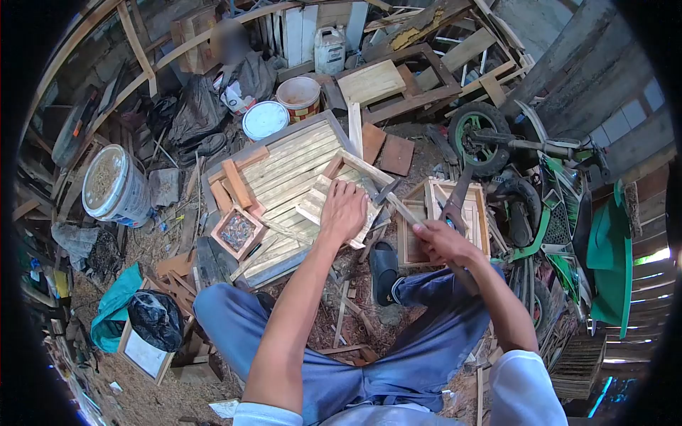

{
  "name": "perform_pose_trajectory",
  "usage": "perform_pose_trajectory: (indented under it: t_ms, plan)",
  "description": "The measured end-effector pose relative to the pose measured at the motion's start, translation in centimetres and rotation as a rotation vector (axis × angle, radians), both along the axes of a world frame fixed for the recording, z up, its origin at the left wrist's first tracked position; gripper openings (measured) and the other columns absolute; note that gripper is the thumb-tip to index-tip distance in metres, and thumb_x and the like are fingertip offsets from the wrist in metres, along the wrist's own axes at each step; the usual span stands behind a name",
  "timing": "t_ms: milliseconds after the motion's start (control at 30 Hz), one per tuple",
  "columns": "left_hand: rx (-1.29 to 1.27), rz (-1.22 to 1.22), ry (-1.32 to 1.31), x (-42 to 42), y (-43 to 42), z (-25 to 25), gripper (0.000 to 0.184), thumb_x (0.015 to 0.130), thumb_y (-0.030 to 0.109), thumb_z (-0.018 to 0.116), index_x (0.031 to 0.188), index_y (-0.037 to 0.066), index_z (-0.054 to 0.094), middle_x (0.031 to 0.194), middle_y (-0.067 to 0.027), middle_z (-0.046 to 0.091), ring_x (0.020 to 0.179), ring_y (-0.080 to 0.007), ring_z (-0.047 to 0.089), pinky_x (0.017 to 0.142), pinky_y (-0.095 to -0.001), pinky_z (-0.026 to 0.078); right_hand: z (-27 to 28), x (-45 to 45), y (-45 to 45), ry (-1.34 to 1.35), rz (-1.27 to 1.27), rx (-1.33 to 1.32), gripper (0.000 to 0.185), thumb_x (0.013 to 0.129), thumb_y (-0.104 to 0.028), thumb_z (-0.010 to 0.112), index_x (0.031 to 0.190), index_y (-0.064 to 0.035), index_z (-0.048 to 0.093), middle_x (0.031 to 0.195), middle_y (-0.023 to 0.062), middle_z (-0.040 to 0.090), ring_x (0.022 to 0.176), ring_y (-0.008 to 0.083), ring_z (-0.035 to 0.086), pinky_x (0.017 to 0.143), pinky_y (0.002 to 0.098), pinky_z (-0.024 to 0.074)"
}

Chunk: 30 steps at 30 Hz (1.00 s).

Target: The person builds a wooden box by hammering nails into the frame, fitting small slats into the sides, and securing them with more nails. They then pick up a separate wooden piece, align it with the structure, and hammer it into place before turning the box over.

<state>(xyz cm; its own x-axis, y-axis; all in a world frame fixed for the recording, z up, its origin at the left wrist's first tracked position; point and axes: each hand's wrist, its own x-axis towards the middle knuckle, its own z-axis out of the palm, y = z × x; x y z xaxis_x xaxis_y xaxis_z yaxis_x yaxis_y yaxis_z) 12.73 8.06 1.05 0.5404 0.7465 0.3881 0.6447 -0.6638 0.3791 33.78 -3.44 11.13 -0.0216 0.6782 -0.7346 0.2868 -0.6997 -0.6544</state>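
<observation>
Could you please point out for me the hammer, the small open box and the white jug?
Hammer (pixel 405 212): head view, on the handle near its metal end.
Small open box (pixel 253 244): head view, on the near rim.
White jug (pixel 329 55): head view, on the body.

1. The left hand (pixel 344 211) rests flat on a wooden frame (pixel 364 165) over the slatted worktop (pixel 284 174).
2. The right hand (pixel 447 245) grips a hammer (pixel 406 211), its head right by the frame's corner.
3. A small wooden box (pixel 253 245) of small bits (pixel 239 231) sits near the worktop's left edge.

pale wooden frame (pixel 315 204): slatted, on plank panel (pixel 284 170) | hammer (pixel 404 211): dark-headed, wooden-handled, slanted beside frame
</observation>
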Motion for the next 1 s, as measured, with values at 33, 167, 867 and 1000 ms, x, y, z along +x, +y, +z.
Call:
perform_pose_trajectory:
  t_ms: [33,167,867,1000]
  plan:
    - [0.002,0.0,0.0,0.0,0.0,-0.1,0.026,0.095,0.021,0.049,0.093,0.002,0.065,0.096,-0.0149,0.059,0.102,-0.0307,0.052,0.106,-0.0448,0.032,-0.1,0.1,0.2,0.022,-0.041,0.033,0.032,0.102,-0.042,0.045,0.088,-0.0133,0.043,0.064,-0.0061,0.035,0.048,0.0058,0.031,0.039,0.0254,0.0259]
    - [0.007,-0.006,-0.006,0.0,-0.1,-0.1,0.026,0.095,0.021,0.048,0.093,0.002,0.065,0.095,-0.0148,0.058,0.101,-0.0305,0.052,0.105,-0.0447,0.032,0.3,0.5,0.8,0.108,-0.05,0.032,0.03,0.102,-0.04,0.045,0.09,-0.0132,0.043,0.065,-0.0058,0.036,0.048,0.0057,0.033,0.039,0.0249,0.0273]
    - [0.003,-0.008,0.044,0.2,0.1,0.2,0.027,0.096,0.022,0.047,0.095,0.002,0.065,0.097,-0.0146,0.059,0.103,-0.0302,0.052,0.106,-0.0449,0.032,0.5,3.7,2.5,0.048,0.082,-0.031,0.031,0.101,-0.042,0.049,0.09,-0.0139,0.047,0.06,-0.0076,0.036,0.043,0.004,0.03,0.036,0.0225,0.0249]
    - [-0.026,0.0,0.054,0.1,0.1,0.1,0.027,0.097,0.022,0.047,0.096,0.001,0.064,0.098,-0.015,0.059,0.106,-0.0308,0.052,0.11,-0.0459,0.03,0.5,3.9,2.7,0.09,0.03,0.056,0.033,0.1,-0.044,0.051,0.092,-0.0122,0.05,0.062,-0.0073,0.037,0.048,0.0046,0.031,0.039,0.0241,0.024]
